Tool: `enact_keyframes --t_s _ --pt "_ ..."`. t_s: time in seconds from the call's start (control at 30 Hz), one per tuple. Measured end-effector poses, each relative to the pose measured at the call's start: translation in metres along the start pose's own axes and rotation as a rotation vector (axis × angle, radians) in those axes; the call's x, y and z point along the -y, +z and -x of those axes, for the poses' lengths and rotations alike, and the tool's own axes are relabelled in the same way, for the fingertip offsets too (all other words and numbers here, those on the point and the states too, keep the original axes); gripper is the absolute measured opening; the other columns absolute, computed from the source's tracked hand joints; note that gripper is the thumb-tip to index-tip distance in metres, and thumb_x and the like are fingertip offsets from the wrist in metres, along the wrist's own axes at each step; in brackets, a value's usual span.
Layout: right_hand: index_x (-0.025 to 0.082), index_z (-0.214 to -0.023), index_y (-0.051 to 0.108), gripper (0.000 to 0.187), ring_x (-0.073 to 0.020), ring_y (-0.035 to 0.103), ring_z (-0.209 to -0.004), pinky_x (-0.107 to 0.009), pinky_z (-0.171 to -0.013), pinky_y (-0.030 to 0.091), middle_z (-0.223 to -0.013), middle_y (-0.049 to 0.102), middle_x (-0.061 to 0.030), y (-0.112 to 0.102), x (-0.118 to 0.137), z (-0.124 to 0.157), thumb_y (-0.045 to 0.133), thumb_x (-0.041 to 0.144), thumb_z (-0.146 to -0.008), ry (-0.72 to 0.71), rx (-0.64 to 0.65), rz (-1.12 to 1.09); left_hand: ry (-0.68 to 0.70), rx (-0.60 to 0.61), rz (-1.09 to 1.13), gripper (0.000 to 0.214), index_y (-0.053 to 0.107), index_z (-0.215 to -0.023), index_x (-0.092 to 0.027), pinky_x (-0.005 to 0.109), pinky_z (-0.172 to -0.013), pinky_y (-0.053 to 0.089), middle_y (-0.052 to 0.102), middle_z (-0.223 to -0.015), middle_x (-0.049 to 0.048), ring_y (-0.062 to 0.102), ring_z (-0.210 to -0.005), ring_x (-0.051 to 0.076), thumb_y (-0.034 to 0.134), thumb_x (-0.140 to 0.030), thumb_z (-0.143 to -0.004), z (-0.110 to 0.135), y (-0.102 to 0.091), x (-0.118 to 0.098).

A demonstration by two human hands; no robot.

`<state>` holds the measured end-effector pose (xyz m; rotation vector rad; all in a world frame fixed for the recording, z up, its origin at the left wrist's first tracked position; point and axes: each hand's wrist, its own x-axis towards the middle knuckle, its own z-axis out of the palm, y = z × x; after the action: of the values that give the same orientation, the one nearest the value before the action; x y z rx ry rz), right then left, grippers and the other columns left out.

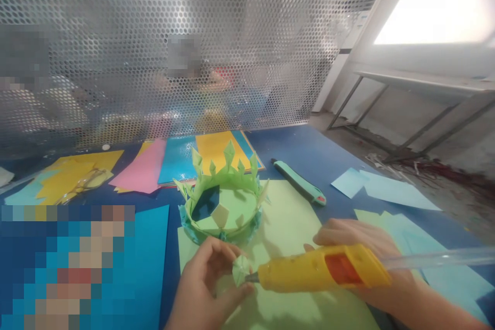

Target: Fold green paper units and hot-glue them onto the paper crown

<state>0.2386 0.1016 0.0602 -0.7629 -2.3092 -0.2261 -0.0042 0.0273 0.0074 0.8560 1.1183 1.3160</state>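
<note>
My left hand (211,281) pinches a small folded green paper piece (241,269) between thumb and fingers. Wrapped around a yellow hot glue gun (309,270) is my right hand (363,247); part of its grip is hidden behind the gun. The gun's metal nozzle points left and meets the edge of the folded piece. A clear glue stick (441,258) juts from the gun's back end. Just beyond my left hand stands a green paper crown (232,216) with folded points around its rim and bluish-green paper along its base. It rests partly on a light green sheet (294,211).
A utility knife (299,183) with a teal handle lies right of the crown. Light blue paper pieces (402,191) are at right; yellow (77,175), pink (141,167) and blue (149,263) sheets at left. A perforated metal screen (135,20) borders the blue table's (305,139) far side, people behind it.
</note>
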Motion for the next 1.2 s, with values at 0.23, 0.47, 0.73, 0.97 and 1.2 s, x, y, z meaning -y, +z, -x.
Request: enact_keyframes --t_s 0.23,0.47,0.73,0.97,1.2 --pt "0.027 -0.079 0.052 0.027 -0.0139 0.045 -0.035 -0.027 -0.039 0.032 -0.05 0.054 0.0058 0.003 -0.004 0.009 0.047 0.033 -0.105 -0.016 0.004 0.018 0.039 -0.011 -0.078 0.023 0.07 -0.075 -0.022 0.024 -0.078 0.057 0.076 -0.085 0.0017 0.074 -0.084 0.02 0.089 -0.017 -0.063 0.0 0.002 -0.004" --pt "0.027 -0.084 0.053 0.025 -0.0146 0.047 -0.035 -0.028 -0.039 0.032 -0.051 0.055 0.0058 0.007 -0.006 0.012 0.046 0.037 -0.105 0.004 -0.008 -0.002 0.062 -0.034 -0.158 0.018 0.075 -0.076 -0.024 0.026 -0.082 0.058 0.078 -0.087 0.0021 0.073 -0.09 0.022 0.083 -0.013 -0.065 0.001 0.001 -0.003" --pt "0.028 -0.087 0.062 0.028 -0.017 0.056 -0.039 -0.03 -0.041 0.039 -0.055 0.062 0.0023 0.007 -0.009 0.017 0.046 0.044 -0.103 0.049 0.033 -0.017 0.074 -0.034 -0.185 0.016 0.079 -0.075 -0.025 0.028 -0.085 0.059 0.081 -0.09 0.0039 0.074 -0.094 0.024 0.081 -0.014 -0.064 0.0 0.001 -0.005" --pt "0.027 -0.086 0.062 0.03 -0.0179 0.057 -0.041 -0.031 -0.048 0.044 -0.057 0.063 0.0017 0.008 -0.013 0.022 0.047 0.048 -0.102 0.107 0.054 0.004 0.012 -0.038 -0.154 0.018 0.079 -0.077 -0.025 0.029 -0.087 0.059 0.083 -0.094 0.0034 0.075 -0.097 0.024 0.081 -0.013 -0.065 0.001 0.002 -0.006" --pt "0.027 -0.089 0.059 0.029 -0.0174 0.055 -0.04 -0.031 -0.043 0.039 -0.056 0.062 0.0024 0.005 -0.016 0.02 0.045 0.048 -0.104 0.057 0.017 0.011 -0.024 -0.024 -0.07 0.02 0.075 -0.077 -0.024 0.026 -0.084 0.059 0.083 -0.094 0.0035 0.076 -0.094 0.022 0.086 -0.014 -0.064 0.001 0.003 -0.007"
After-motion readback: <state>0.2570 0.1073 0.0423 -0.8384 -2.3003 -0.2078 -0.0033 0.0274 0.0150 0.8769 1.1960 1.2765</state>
